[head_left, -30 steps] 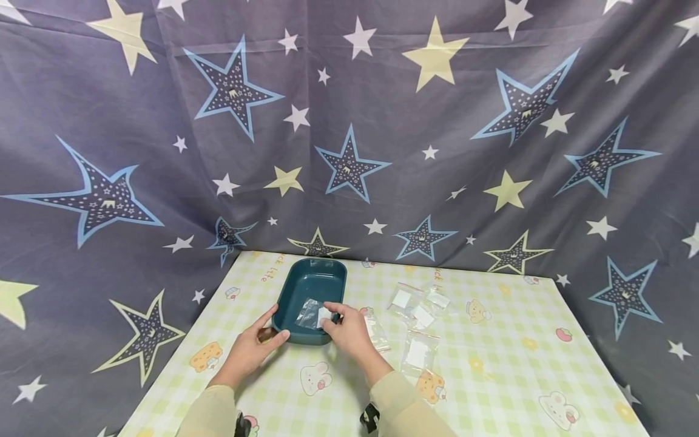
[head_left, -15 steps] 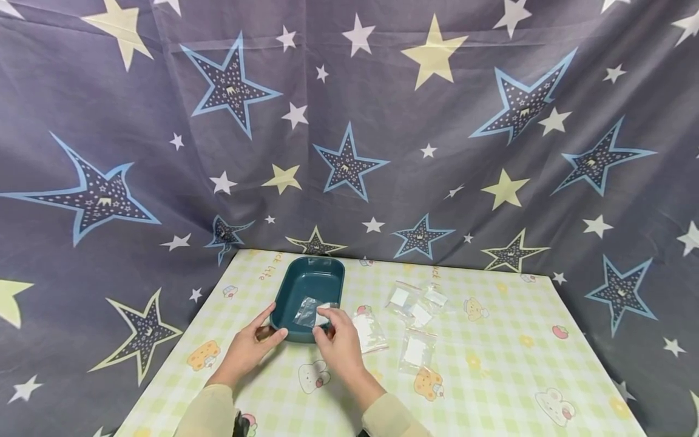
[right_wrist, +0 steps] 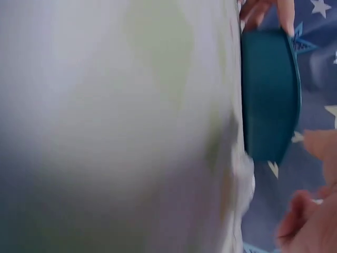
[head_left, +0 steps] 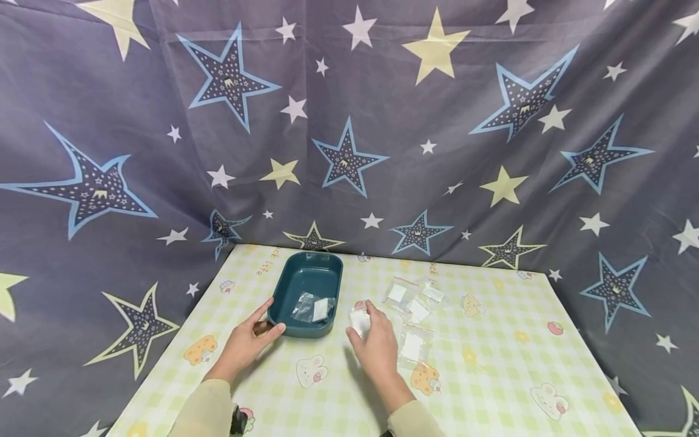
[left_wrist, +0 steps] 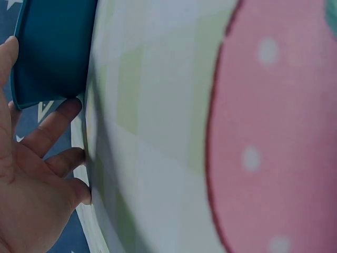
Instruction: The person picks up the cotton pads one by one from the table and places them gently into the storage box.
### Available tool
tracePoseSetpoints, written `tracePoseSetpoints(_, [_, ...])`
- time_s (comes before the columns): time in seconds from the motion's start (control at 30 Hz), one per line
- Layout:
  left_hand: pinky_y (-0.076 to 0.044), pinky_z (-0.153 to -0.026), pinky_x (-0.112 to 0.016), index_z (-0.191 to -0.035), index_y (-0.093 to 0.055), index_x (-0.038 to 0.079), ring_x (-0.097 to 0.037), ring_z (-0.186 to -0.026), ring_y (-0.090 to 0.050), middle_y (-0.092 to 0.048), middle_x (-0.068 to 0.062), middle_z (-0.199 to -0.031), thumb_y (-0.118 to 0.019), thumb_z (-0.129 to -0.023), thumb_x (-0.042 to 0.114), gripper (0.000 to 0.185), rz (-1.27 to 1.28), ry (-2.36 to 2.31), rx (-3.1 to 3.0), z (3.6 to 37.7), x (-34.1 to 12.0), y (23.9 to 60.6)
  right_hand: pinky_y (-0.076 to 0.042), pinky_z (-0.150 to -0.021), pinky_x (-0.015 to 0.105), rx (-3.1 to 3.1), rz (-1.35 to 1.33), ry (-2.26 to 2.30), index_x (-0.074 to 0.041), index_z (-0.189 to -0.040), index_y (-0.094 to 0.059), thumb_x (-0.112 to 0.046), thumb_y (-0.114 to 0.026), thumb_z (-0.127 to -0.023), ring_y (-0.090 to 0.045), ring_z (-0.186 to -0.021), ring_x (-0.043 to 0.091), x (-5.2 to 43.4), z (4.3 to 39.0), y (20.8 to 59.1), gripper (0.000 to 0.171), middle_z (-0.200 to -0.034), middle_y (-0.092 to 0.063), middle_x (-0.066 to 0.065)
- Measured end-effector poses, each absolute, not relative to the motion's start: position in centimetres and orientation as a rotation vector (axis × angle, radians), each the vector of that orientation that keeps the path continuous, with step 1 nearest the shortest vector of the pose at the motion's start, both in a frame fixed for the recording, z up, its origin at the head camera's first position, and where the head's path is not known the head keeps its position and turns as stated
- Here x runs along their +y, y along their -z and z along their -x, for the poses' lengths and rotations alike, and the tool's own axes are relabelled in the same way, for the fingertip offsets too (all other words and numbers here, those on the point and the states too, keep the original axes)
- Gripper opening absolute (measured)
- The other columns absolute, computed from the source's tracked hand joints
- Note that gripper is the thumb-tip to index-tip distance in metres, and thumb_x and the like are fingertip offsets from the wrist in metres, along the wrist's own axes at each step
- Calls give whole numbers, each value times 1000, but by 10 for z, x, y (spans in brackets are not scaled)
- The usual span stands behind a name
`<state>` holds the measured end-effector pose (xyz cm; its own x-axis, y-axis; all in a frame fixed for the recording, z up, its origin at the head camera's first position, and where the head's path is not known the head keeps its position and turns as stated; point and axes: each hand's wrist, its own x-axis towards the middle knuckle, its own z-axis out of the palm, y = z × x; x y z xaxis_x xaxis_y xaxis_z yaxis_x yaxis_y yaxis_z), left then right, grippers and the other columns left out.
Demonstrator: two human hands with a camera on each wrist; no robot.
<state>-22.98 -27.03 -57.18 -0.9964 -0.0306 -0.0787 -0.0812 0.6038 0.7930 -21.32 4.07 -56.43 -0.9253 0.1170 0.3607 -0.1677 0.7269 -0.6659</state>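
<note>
Sachet (head_left: 358, 320): light, limp, slippery film; right hand (head_left: 377, 349) fingers apparently pinch its edge. Left hand (head_left: 246, 343), fingers relaxed, steadies tray (head_left: 284, 295).

Teal tray (head_left: 289, 285) holding one clear packet (head_left: 314, 308), another packet (head_left: 360, 320) apparently pinched beside it

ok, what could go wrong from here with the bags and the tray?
1. The right hand is on a thin clear bag lying flat on the tablecloth; it may slide rather than lift.
2. Three more bags lie close together just beyond it, so a loose grab could drag a neighbour along.
3. The left hand only touches the tray's near corner; a knock could shift the tray.
</note>
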Motion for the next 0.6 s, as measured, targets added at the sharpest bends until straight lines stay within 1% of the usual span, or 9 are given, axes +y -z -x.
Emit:
tracePoseSetpoints(0.1, [-40, -122, -66, -170, -28, 42, -40, -145, -57, -61, -24, -152, -71, -93, 71, 92, 88, -1367, 2762, 230, -268, 572, -54, -105, 60, -2729, 19, -960, -10, -154, -56, -37, -89, -86, -64, -128, 45, 58, 212, 561, 80, -145, -65, 20])
tracePoseSetpoints(0.2, [-41, -122, -65, -170, -28, 42, -40, -145, -57, -61, -24, -152, -71, -93, 70, 92, 90, -1370, 2767, 230, -270, 570, -54, -104, 62, -2855, 2, -894, -8, -155, -54, -38, -91, -83, -64, -127, 49, 68, 212, 557, 86, -147, -64, 23])
tracePoseSetpoints(0.27, [-41, -122, -65, -169, -29, 42, -39, -145, -58, -61, -23, -152, -71, -93, 70, 92, 93, -1377, 2762, 230, -271, 569, -55, -103, 62, -2906, -32, -861, -7, -155, -53, -38, -92, -82, -64, -126, 49, 72, 212, 556, 88, -147, -63, 23])
tracePoseSetpoints(0.43, [-41, -122, -65, -169, -29, 43, -39, -145, -58, -62, -23, -151, -71, -92, 72, 93, 100, -1395, 2751, 228, -271, 568, -57, -101, 61, -2952, -159, -813, -11, -157, -53, -35, -93, -82, -65, -125, 47, 81, 215, 551, 88, -146, -63, 24])
tracePoseSetpoints(0.53, [-40, -122, -66, -169, -29, 42, -39, -145, -58, -63, -23, -151, -71, -91, 72, 93, 100, -1395, 2751, 227, -270, 569, -58, -97, 62, -2964, -300, -775, -12, -156, -55, -32, -93, -82, -66, -123, 48, 88, 220, 547, 85, -143, -64, 25])
tracePoseSetpoints(0.6, [-40, -122, -66, -169, -29, 42, -39, -145, -58, -63, -23, -151, -71, -92, 72, 93, 97, -1392, 2753, 227, -269, 570, -59, -94, 63, -2985, -401, -745, -13, -155, -56, -29, -92, -84, -67, -123, 47, 94, 226, 545, 81, -143, -64, 24])
